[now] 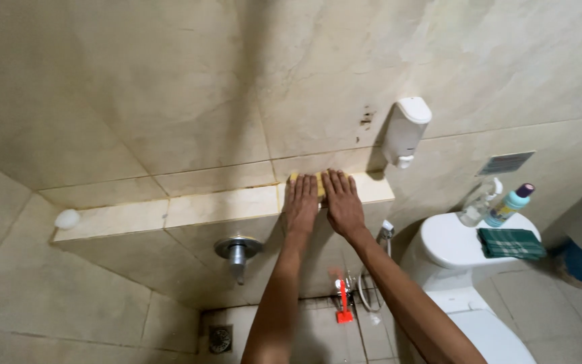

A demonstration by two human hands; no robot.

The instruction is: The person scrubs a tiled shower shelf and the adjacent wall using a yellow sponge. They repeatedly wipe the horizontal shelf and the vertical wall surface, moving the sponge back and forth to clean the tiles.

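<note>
Both my hands lie flat, side by side, on a yellow sponge [318,182] that rests on a cream tiled ledge [170,214]. My left hand [301,202] covers the sponge's left part and my right hand [342,201] its right part. Only a yellow strip shows between and above the fingers. Both arms reach up from the bottom of the view.
A white soap dispenser [405,131] hangs on the wall to the right. A white soap bar [67,218] lies at the ledge's left end. Below are a metal tap [238,251], an orange-handled tool [343,303] and a floor drain [220,338]. The toilet tank [449,243] carries two bottles [510,205] and a green cloth [510,243].
</note>
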